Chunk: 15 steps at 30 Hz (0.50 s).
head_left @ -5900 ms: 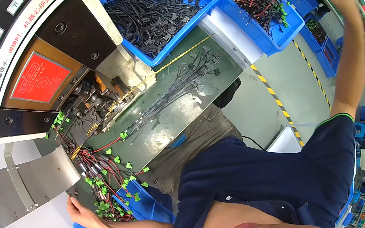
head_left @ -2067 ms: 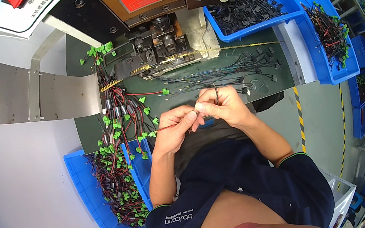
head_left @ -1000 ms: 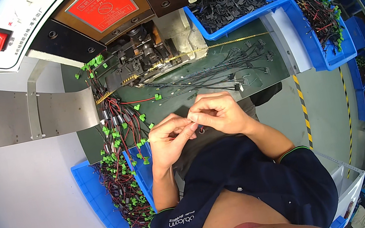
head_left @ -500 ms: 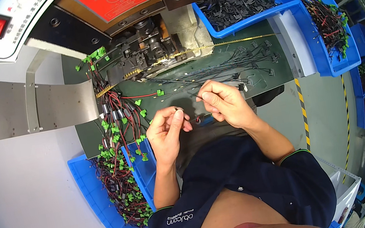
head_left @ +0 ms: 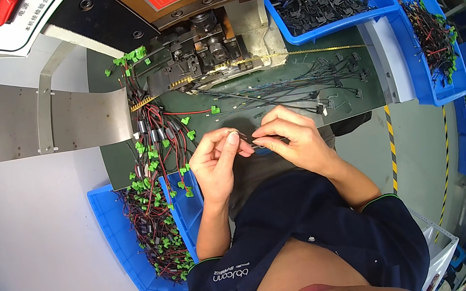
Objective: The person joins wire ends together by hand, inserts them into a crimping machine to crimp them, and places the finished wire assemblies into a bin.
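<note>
Green bench | thin wire clamped in left hand, poking rightward | right hand near, grip unclear

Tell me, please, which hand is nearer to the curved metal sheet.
Left. The left hand is right of the metal sheet, lower in the picture; the right hand is farther right.

Cables on bench, before machine; tray right.

Green connectors, red-and-black wires
</note>
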Each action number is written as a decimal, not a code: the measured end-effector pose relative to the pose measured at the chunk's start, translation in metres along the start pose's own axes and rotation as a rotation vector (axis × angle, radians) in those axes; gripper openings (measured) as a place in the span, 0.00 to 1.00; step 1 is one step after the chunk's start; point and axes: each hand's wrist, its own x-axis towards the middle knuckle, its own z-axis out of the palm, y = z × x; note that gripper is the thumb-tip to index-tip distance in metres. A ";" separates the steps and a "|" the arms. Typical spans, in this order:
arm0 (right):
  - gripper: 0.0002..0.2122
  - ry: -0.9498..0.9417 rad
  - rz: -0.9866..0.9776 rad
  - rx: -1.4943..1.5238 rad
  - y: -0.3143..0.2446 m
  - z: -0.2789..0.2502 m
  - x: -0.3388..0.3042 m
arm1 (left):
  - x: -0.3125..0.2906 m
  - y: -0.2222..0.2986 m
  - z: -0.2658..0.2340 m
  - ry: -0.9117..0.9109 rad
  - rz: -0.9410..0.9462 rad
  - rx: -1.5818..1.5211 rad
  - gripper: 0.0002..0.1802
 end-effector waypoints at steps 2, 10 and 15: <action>0.04 0.022 -0.023 -0.022 -0.001 0.003 -0.001 | 0.002 -0.003 -0.003 0.023 0.080 0.032 0.05; 0.05 -0.012 0.230 0.228 -0.001 0.007 0.000 | -0.001 -0.005 -0.003 0.079 0.038 -0.059 0.07; 0.05 -0.011 0.234 0.258 0.003 0.012 -0.003 | -0.001 -0.004 -0.002 0.093 0.041 -0.054 0.06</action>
